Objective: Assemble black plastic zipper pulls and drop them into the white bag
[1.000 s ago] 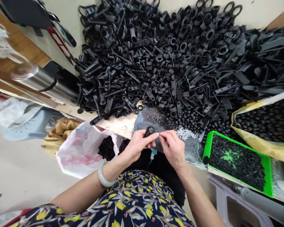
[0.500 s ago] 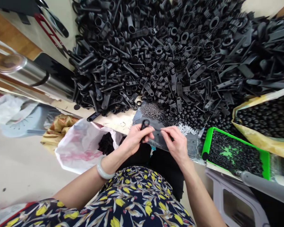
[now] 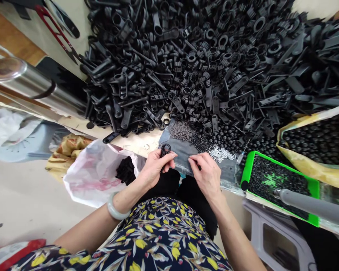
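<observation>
My left hand point(image 3: 155, 167) is closed around a small black plastic ring part point(image 3: 165, 148), whose toothed ring sticks up above my fingers. My right hand point(image 3: 205, 174) is a little to the right, thumb and forefinger pinched together on something too small to make out. Both hands hover over a grey sheet point(image 3: 183, 150) at the table's near edge. A huge heap of black plastic parts point(image 3: 203, 64) fills the table beyond. Small dark pins point(image 3: 183, 131) and shiny metal pins point(image 3: 222, 153) lie on the sheet just past my fingers.
A green tray point(image 3: 318, 186) of tiny black pieces sits at right, with a grey bar point(image 3: 313, 205) across it. Behind it is a yellow bag point(image 3: 307, 165) of black beads. A steel flask point(image 3: 34, 88) lies at left. A white plastic bag point(image 3: 96, 173) hangs below the table edge. Red-handled scissors point(image 3: 55, 32) lie top left.
My hands have separated: the left has drawn the ring part leftward and the right has pulled away, still pinched. The view has shifted slightly, and the grey bar has come further in.
</observation>
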Action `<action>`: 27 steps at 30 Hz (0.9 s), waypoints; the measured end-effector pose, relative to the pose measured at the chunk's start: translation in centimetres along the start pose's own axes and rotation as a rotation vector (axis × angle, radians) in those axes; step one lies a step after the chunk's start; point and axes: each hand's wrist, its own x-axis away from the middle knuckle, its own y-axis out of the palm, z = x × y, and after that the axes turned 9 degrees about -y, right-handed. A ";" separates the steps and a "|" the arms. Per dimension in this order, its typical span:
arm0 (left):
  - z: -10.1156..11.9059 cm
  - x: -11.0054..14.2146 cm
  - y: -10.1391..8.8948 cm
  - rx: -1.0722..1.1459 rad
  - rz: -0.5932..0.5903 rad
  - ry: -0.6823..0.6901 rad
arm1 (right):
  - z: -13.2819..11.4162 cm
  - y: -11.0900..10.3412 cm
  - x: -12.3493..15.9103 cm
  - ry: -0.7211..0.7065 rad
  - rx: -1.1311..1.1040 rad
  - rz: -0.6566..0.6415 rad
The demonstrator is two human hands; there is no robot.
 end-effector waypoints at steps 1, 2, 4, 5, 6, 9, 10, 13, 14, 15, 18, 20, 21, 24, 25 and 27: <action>0.0 0.0 -0.1 0.001 -0.010 -0.004 | 0.0 0.1 0.0 -0.002 0.008 -0.002; -0.1 0.0 -0.1 0.004 -0.022 -0.007 | 0.1 0.2 0.0 -0.007 0.012 -0.004; -0.3 -0.1 -0.1 0.007 -0.046 -0.012 | 0.1 0.3 0.0 -0.015 -0.014 0.006; -0.4 -0.1 0.0 0.006 -0.058 -0.014 | 0.1 0.2 -0.1 -0.014 -0.057 0.025; -0.5 -0.1 0.2 0.004 -0.070 -0.014 | 0.0 0.1 -0.1 -0.005 -0.118 0.052; -0.7 0.1 0.7 -0.017 -0.103 0.005 | -0.5 -0.4 -0.6 0.027 -0.333 0.132; -0.8 0.1 0.8 -0.026 -0.114 0.014 | -0.7 -0.6 -0.7 0.022 -0.384 0.144; -0.8 0.5 1.2 -0.045 -0.133 0.039 | -1.1 -1.1 -1.0 -0.038 -0.456 0.141; -0.8 0.6 1.3 -0.049 -0.136 0.044 | -1.2 -1.1 -1.0 -0.057 -0.464 0.141; -0.8 0.7 1.3 -0.053 -0.137 0.047 | -1.2 -1.1 -1.0 -0.070 -0.467 0.143; -0.9 1.0 1.5 -0.071 -0.137 0.050 | -1.1 -1.1 -0.7 -0.095 -0.458 0.148; -1.1 1.1 1.6 -0.083 -0.129 0.049 | -1.0 -1.1 -0.5 -0.103 -0.450 0.147; -1.1 1.1 1.6 -0.085 -0.121 0.049 | -0.9 -1.1 -0.4 -0.104 -0.445 0.148; -1.3 1.2 2.0 -0.062 -0.099 0.054 | -0.8 -1.1 -0.2 -0.118 -0.429 0.151; -1.4 1.3 2.2 -0.042 -0.090 0.056 | -0.8 -1.1 -0.2 -0.127 -0.426 0.156; -1.5 1.4 2.7 0.014 -0.070 0.060 | -0.9 -1.1 -0.1 -0.139 -0.426 0.176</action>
